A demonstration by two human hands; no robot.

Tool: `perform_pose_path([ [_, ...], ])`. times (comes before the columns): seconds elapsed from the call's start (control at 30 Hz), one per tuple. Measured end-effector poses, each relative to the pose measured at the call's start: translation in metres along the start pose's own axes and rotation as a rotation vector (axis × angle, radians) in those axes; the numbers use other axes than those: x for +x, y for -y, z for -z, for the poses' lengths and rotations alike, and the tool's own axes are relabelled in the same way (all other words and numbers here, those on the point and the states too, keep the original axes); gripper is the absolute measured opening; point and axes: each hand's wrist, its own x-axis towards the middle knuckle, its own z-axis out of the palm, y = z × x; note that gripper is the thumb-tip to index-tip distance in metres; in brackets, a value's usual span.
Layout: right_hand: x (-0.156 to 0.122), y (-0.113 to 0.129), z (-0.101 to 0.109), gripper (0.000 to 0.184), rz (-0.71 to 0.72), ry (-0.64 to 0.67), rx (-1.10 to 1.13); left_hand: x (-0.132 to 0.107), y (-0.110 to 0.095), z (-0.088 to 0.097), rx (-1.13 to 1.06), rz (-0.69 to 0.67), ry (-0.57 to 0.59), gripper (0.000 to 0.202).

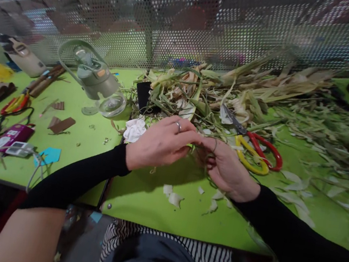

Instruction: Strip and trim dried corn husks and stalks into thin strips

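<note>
Above the green table my left hand [166, 140] and my right hand [224, 167] meet at the fingertips. The left one, with a ring on a finger, is closed in a pinch; what lies in it is too small to make out. Curled fingers close my right hand too, and a thin strand seems to run by them, though its kind is unclear. Just right of it lie scissors [258, 154] with one red and one yellow handle. A crumpled white tissue [135, 129] is beside my left hand. Pale husk scraps [175, 198] lie below the hands.
Behind the hands spreads a heap of dried corn husks [242, 93], with loose leaves [328, 132] at right. A green bottle [95, 77] stands by a clear round dish [112, 105]. Left are a purple device [13, 135], cables and pliers [16, 104]. A perforated metal screen [177, 22] closes the back.
</note>
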Motion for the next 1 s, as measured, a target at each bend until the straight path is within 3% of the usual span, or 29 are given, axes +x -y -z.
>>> perform_pose_path([
  [0.1,0.0,0.0,-0.001,0.042,-0.025,0.015,-0.014,-0.001,-0.001,-0.007,0.008,-0.008,0.024,0.021],
  [0.23,0.001,0.002,0.004,0.045,-0.097,0.067,-0.031,-0.002,-0.002,-0.003,-0.14,0.065,0.037,0.02],
  [0.5,0.003,0.003,0.014,0.045,-0.304,0.234,-0.064,-0.002,-0.001,0.007,-0.653,0.393,0.238,0.008],
  [0.73,0.001,0.013,0.024,0.05,-0.155,0.093,-0.289,-0.005,0.016,-0.006,-0.943,0.676,0.311,0.012],
  [0.83,-0.001,0.02,0.026,0.049,-0.132,0.106,-0.292,-0.007,0.02,-0.013,-1.072,0.802,0.403,0.01],
  [0.93,-0.004,0.022,0.025,0.044,-0.096,0.146,-0.28,-0.01,0.022,-0.021,-1.222,0.934,0.411,0.011],
  [1.0,-0.006,0.021,0.024,0.036,-0.02,0.155,-0.268,-0.012,0.021,-0.024,-1.242,0.945,0.422,0.013],
])
